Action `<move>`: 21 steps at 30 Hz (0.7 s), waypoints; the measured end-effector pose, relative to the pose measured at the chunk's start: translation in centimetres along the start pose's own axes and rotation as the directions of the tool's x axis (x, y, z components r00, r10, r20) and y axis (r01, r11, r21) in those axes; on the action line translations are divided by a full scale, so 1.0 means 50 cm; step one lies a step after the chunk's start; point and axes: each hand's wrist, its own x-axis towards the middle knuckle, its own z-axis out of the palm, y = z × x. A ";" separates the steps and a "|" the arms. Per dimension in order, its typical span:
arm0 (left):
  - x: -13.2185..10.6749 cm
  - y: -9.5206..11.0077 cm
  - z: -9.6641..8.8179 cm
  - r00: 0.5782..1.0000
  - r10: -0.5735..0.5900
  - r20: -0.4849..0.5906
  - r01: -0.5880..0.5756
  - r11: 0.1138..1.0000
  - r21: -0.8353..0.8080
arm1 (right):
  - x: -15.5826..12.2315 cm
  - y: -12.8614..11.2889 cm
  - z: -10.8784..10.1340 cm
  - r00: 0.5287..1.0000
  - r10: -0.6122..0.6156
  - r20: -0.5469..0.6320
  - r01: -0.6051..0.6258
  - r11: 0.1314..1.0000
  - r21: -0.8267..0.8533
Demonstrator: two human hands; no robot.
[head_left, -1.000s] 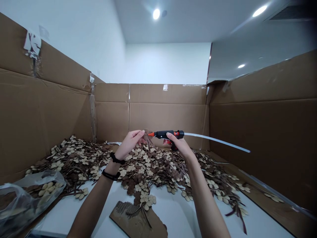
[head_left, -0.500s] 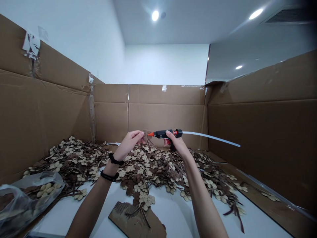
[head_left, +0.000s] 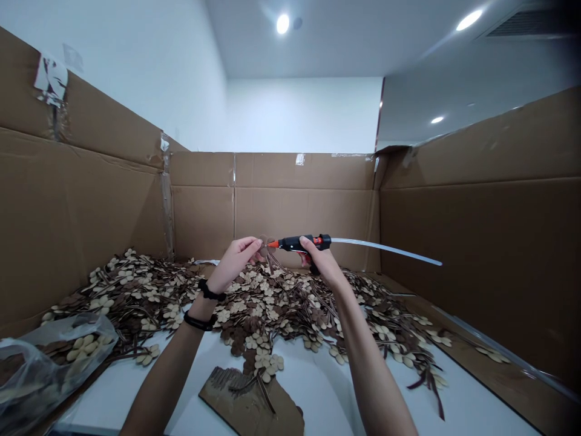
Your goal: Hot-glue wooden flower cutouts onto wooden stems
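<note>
My right hand (head_left: 320,263) grips a black hot glue gun (head_left: 299,243) with an orange nozzle pointing left. A long clear glue stick (head_left: 385,250) juts out of its back to the right. My left hand (head_left: 236,261) pinches a small brown wooden flower piece (head_left: 264,242) with a thin stem hanging from it, right at the nozzle tip. Both hands are raised above a pile of wooden flower cut-outs (head_left: 254,303) on the white table (head_left: 318,393).
Cardboard walls (head_left: 299,206) enclose the table on the left, back and right. A clear plastic bag (head_left: 40,357) of cut-outs lies at the lower left. A scrap of corrugated cardboard (head_left: 249,402) lies near the front edge.
Both hands and the glue gun have shifted slightly left; the nozzle tip now sits closer against the held piece. The view has also drifted a little.
</note>
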 end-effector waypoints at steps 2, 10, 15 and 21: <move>0.002 -0.003 -0.002 1.000 0.011 0.000 -0.011 1.000 0.022 | -0.002 -0.005 0.003 1.000 -0.001 -0.009 0.001 1.000 -0.002; 0.022 -0.034 -0.031 0.992 0.081 -0.100 -0.046 0.948 0.316 | 0.006 -0.011 -0.007 0.978 0.015 -0.210 -0.038 0.994 -0.107; 0.021 -0.042 -0.017 0.997 0.032 0.066 -0.050 0.958 0.283 | 0.012 0.000 0.001 0.992 0.080 -0.100 -0.061 0.982 0.177; 0.024 -0.059 0.015 0.987 -0.011 0.163 -0.042 0.946 0.321 | 0.002 0.000 0.016 0.996 0.011 0.088 -0.017 0.997 0.073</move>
